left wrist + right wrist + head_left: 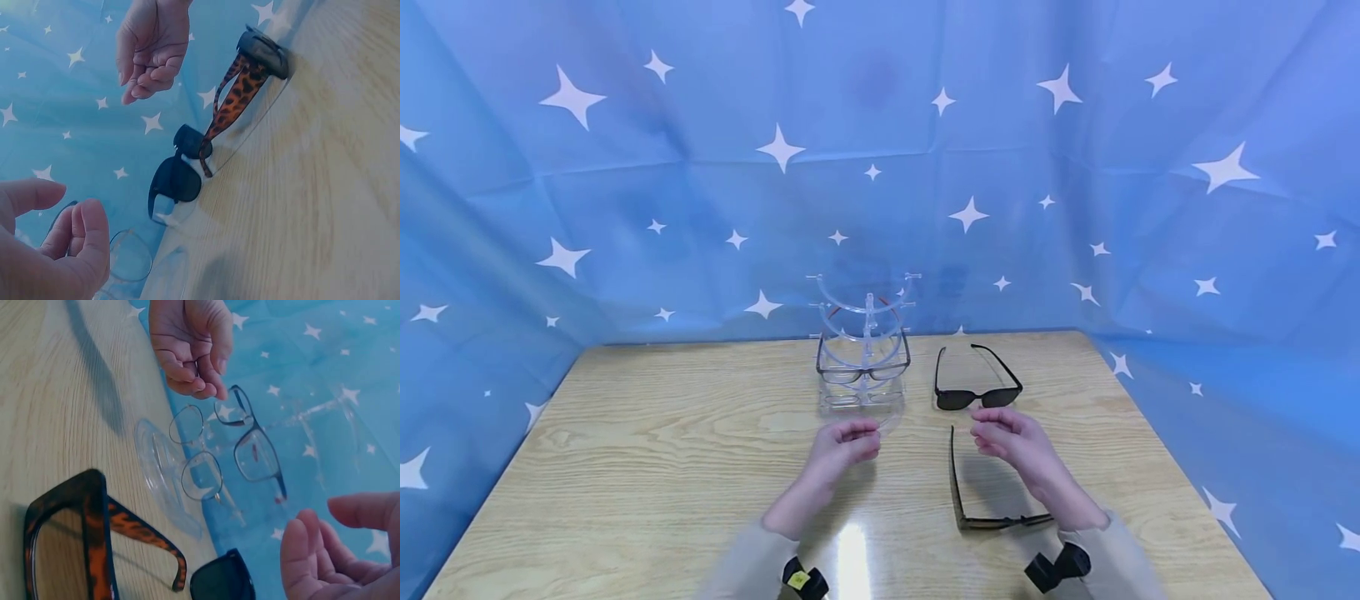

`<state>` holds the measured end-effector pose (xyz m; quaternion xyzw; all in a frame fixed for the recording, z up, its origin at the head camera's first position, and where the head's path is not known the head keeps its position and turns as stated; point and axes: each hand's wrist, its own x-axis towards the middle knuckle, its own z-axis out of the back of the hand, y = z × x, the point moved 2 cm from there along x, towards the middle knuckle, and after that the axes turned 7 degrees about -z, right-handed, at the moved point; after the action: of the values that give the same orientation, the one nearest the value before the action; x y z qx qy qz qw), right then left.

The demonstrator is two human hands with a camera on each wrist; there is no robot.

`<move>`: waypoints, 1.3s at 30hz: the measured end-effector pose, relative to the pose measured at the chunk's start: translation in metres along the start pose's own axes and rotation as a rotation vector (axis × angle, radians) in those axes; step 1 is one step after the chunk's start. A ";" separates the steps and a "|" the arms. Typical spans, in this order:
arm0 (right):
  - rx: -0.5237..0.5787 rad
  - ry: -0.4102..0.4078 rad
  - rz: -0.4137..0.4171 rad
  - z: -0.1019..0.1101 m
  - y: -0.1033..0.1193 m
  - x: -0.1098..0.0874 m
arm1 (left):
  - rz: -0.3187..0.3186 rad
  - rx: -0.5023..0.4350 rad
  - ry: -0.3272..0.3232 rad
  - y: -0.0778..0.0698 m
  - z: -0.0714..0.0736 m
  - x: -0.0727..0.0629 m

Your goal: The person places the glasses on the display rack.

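Loosely curled and grasping nothing, my left hand [846,442] hovered above the wood-grain table [662,433] in front of the clear display stand [869,312]. My right hand [1015,442], thumb parted from its fingers and equally bare, hung near the tortoiseshell sunglasses [992,524]. That pair stood unfolded on the tabletop, partly hidden by my right arm. Just beyond my right fingertips rested the black sunglasses [956,400], temples spread toward the starred curtain [880,83]. The dark-framed spectacles [841,377] and a thin-rimmed pair [201,476] sat on the stand.

The danger, as I judged it, came from crowding: a right wrist dropped too low could have snagged the tortoiseshell pair and skidded it sideways, and a hasty pinch at the black pair could have smudged its lenses. A knock from my left knuckles could have rocked the slight-looking stand, shaking loose glasses that seemed merely perched there.
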<state>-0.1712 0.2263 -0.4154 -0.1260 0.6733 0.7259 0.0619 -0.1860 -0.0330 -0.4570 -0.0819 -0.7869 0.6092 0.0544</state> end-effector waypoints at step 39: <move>-0.046 -0.212 -0.044 0.078 -0.035 -0.028 | 0.083 0.021 0.084 0.060 -0.078 -0.006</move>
<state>-0.1429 0.3092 -0.4365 -0.0647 0.6431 0.7489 0.1459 -0.1621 0.0549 -0.4952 -0.1392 -0.7734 0.6152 0.0631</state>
